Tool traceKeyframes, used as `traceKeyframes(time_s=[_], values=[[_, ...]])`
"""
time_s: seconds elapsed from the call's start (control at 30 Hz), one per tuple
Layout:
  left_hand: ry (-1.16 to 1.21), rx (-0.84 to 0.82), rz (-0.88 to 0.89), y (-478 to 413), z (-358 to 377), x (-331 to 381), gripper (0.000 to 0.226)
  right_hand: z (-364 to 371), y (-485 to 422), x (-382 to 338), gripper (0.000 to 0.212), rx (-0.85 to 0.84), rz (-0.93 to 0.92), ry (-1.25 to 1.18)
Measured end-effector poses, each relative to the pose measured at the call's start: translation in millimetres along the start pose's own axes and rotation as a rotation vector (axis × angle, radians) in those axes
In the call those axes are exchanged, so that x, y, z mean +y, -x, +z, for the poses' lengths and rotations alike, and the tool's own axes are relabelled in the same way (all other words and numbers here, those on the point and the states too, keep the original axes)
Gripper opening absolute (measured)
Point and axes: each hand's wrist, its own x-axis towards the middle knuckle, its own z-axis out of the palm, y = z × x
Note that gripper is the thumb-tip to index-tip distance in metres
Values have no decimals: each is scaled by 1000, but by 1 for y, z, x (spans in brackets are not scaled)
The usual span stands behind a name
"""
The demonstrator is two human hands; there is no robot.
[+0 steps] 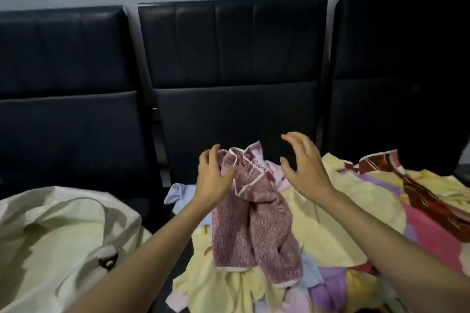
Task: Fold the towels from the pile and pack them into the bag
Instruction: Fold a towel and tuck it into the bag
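A mottled red-pink towel [254,226] with a pale hem hangs bunched above the pile of towels [330,223], which holds yellow, purple, pink and light blue cloths. My left hand [212,178] pinches the towel's upper left edge between thumb and fingers. My right hand [304,168] hovers just right of the towel's top with its fingers spread and curved, holding nothing. The cream-white bag [50,236] lies at the lower left, its mouth slack, with a dark metal buckle on its strap.
A row of three black padded seats [229,63] runs across the back, under a pale grey wall. A red, white and brown patterned towel [419,193] lies on the pile's right side. A strip of dark seat shows between bag and pile.
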Motion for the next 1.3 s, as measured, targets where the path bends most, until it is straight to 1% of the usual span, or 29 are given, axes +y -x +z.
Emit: traceKeyframes(time_s=[0.03, 0.07, 0.1, 0.13, 0.23, 0.33, 0.43, 0.47, 0.5, 0.57, 0.63, 0.67, 0.7, 0.73, 0.77, 0.83, 0.87, 0.93, 0.97, 1.0, 1.03, 1.07, 1.1, 1.13, 1.17, 1.23, 1.3], values=[[-7, -8, 33, 10, 12, -16, 62, 15, 18, 9, 46, -25, -79, -3], [-62, 5, 62, 14, 22, -31, 56, 28, 30, 18, 46, -46, -155, 25], [-112, -2, 82, 20, 34, -50, 51, 43, 45, 28, 46, -95, -193, 43], [-143, -22, 94, 26, 43, -64, 48, 55, 58, 35, 46, -161, -198, 61], [-215, -33, 162, 32, 64, -92, 49, 83, 77, 53, 50, -209, -260, 89], [-248, 0, 224, 32, 73, -103, 48, 100, 84, 59, 55, -253, -295, 153], [-219, 1, 261, 32, 76, -106, 45, 108, 86, 61, 55, -293, -209, 152], [-199, -2, 276, 32, 76, -106, 42, 110, 86, 62, 49, -289, -169, 155], [-186, -1, 297, 33, 76, -105, 38, 111, 86, 61, 39, -273, -144, 150], [-176, 17, 329, 36, 77, -103, 22, 111, 87, 58, 20, -177, -147, 53], [-196, 22, 311, 36, 77, -105, 8, 105, 90, 50, 12, -70, -109, -176], [-219, 18, 295, 36, 75, -104, 6, 100, 91, 45, 13, -41, -58, -311], [-266, 15, 284, 36, 73, -102, 6, 95, 92, 39, 17, -31, -5, -428], [-336, 10, 290, 36, 70, -100, 11, 90, 92, 32, 20, -45, 38, -503], [-422, -6, 316, 36, 69, -97, 22, 86, 92, 25, 23, -75, 61, -547], [-550, -108, 390, 37, 67, -88, 55, 79, 92, 11, 25, -134, 82, -641], [-596, -164, 435, 38, 66, -83, 63, 72, 91, 4, 24, -160, 92, -710], [-629, -192, 509, 39, 64, -73, 55, 55, 89, -4, 15, -210, 76, -770], [-585, -163, 512, 41, 60, -68, 48, 44, 89, -5, 8, -255, 49, -704], [-514, -128, 495, 44, 55, -63, 41, 33, 89, -3, 15, -304, 21, -554], [-460, -94, 484, 49, 48, -58, 33, 22, 89, 2, 30, -371, -18, -347], [-459, -61, 504, 56, 42, -52, 25, 14, 90, 8, 40, -448, -42, -137], [-492, -29, 542, 65, 36, -44, 19, 9, 93, 13, 38, -534, -39, 55], [-515, -4, 564, 75, 32, -36, 16, 4, 96, 16, 29, -605, -19, 204], [-521, 15, 572, 86, 29, -26, 18, 0, 100, 16, 22, -641, 7, 327], [-484, 67, 591, 106, 22, -7, 19, -14, 104, 14, 21, -584, 63, 373], [-410, 110, 589, 121, 12, 12, 23, -35, 108, 9, 18, -465, 92, 334]])
